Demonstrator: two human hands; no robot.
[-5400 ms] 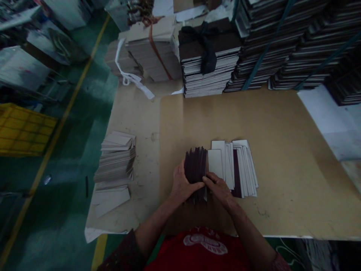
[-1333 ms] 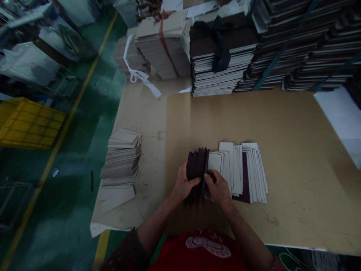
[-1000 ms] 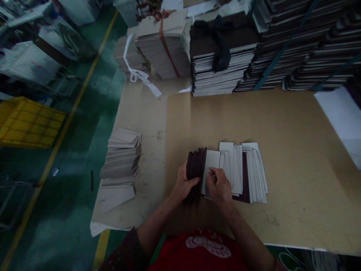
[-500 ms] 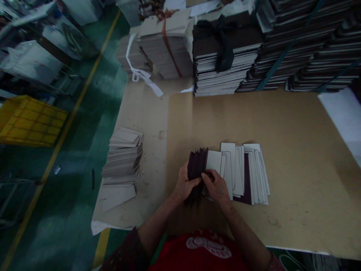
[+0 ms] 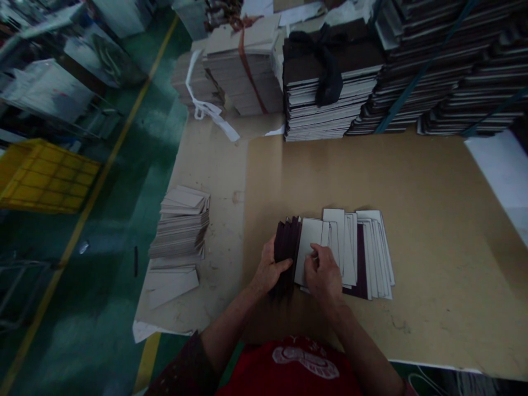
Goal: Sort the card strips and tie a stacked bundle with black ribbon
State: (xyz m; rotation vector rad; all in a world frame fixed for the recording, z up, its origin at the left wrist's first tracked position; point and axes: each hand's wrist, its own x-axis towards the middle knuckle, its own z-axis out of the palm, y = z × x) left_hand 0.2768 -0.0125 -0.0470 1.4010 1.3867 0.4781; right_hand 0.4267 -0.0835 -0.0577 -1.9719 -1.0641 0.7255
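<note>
My left hand [image 5: 270, 268] grips a bundle of dark purple-brown cardboard pieces [image 5: 286, 245] from the left side, thumb across the front. To the right of the bundle, overlapping white-faced cardboard pieces [image 5: 339, 247] lie fanned out in a row, one of them showing its dark side [image 5: 362, 263]. Over the left end of that row is my right hand [image 5: 323, 270], its fingers curled and touching or just above the nearest white piece [image 5: 308, 236]. Whether those fingers pinch anything is hidden.
A stack of pale card pieces [image 5: 179, 234] lies at the table's left side. Along the back stand a strapped pale bundle [image 5: 247, 71], a dark board stack [image 5: 334, 104] and more tied dark stacks [image 5: 445, 60]. A yellow crate [image 5: 49, 176] sits on the green floor.
My right hand has moved right, off the dark bundle and over the white pieces. Another white piece now shows more fully beside the bundle. My left hand keeps its hold.
</note>
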